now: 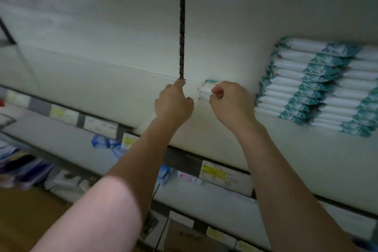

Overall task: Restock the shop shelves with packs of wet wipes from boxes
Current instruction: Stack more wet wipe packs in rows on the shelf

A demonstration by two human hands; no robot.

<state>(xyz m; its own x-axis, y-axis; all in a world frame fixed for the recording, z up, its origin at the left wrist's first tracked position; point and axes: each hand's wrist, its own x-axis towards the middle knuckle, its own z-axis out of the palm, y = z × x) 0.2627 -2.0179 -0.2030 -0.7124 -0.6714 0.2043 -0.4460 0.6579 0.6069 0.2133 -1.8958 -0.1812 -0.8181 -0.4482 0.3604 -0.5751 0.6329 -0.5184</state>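
Both arms reach to the shelf (286, 149); left hand (173, 104) and right hand (231, 102) each grip an end of stacked packs (205, 93), near the pile (315, 86).

The shelf (114, 90) lies bare left of the slotted upright (182, 32), open to a reach. Right of the upright, two packs (205, 93) sit at the back; further right, stacks (319, 86) fill the shelf.

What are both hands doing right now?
Left hand: curled shut; grip on anything cannot be told.
Right hand: closed on wipes packs.
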